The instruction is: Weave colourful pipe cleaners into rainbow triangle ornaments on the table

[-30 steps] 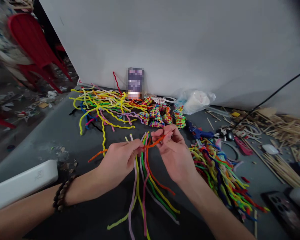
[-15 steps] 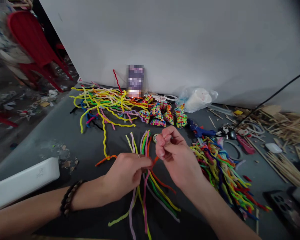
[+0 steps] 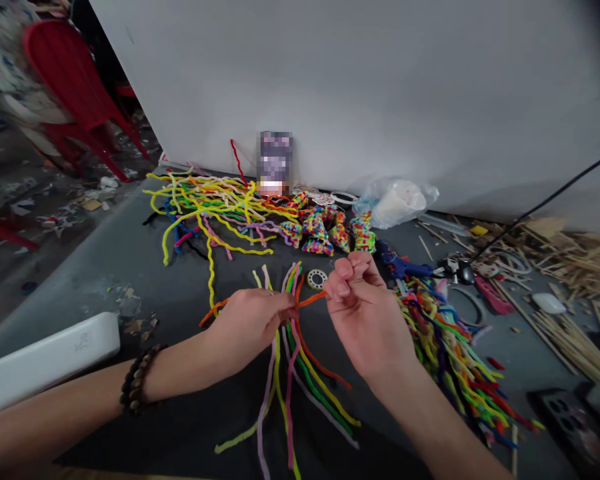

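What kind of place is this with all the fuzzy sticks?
Probably a craft workspace: heaps of pipe cleaners, a glue gun and piles of wooden sticks cover the dark table.

left hand [image 3: 250,323]: bare, no glove, no ring that can be made out | left wrist: bracelet [image 3: 137,380] of dark brown round beads, a double row, well back from the grip | right hand [image 3: 367,320]: bare, nothing on the wrist | forearms: both bare, no sleeves showing
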Action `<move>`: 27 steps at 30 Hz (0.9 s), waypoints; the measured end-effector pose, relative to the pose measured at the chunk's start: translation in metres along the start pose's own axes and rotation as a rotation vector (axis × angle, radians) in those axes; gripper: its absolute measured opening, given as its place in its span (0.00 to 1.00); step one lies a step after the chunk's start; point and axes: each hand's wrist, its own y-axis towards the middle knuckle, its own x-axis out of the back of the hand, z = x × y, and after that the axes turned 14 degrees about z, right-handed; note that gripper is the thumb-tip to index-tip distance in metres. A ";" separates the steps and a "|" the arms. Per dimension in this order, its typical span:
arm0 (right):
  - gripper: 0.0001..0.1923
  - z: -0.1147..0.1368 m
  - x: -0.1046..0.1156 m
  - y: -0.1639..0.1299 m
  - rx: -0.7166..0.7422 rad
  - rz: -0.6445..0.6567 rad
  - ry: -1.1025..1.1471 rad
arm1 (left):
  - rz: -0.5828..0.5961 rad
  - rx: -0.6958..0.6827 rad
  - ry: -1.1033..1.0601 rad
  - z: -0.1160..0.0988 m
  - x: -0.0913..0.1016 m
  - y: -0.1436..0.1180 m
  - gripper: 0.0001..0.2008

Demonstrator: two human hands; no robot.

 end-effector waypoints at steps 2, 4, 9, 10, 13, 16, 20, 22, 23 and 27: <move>0.14 0.001 0.004 0.005 -0.051 0.012 -0.001 | -0.008 -0.078 -0.003 -0.007 -0.005 -0.005 0.17; 0.14 0.001 0.007 0.009 -0.122 0.019 -0.003 | -0.023 -0.143 -0.012 -0.014 -0.011 -0.011 0.18; 0.15 0.005 0.002 0.000 -0.188 0.023 -0.033 | -0.009 -0.099 0.011 -0.009 -0.015 -0.012 0.19; 0.15 0.007 -0.002 -0.005 -0.174 0.017 -0.052 | 0.012 -0.046 0.001 -0.005 -0.013 -0.009 0.19; 0.13 0.012 -0.016 -0.019 -0.130 0.016 -0.138 | 0.090 0.078 -0.105 0.006 -0.004 0.005 0.17; 0.12 0.015 -0.020 -0.021 -0.067 0.027 -0.171 | 0.104 0.115 -0.177 0.003 0.003 0.010 0.14; 0.11 0.024 -0.006 -0.008 0.011 0.011 -0.129 | 0.031 0.164 -0.229 -0.009 0.009 0.006 0.11; 0.12 0.029 0.000 -0.003 0.021 0.002 -0.122 | 0.017 0.151 -0.233 -0.009 0.013 0.005 0.13; 0.12 0.031 0.001 -0.002 0.011 -0.001 -0.120 | 0.013 0.145 -0.218 -0.007 0.015 0.006 0.14; 0.13 0.034 -0.007 -0.009 -0.111 0.081 -0.121 | 0.015 0.114 -0.120 0.007 0.013 0.010 0.13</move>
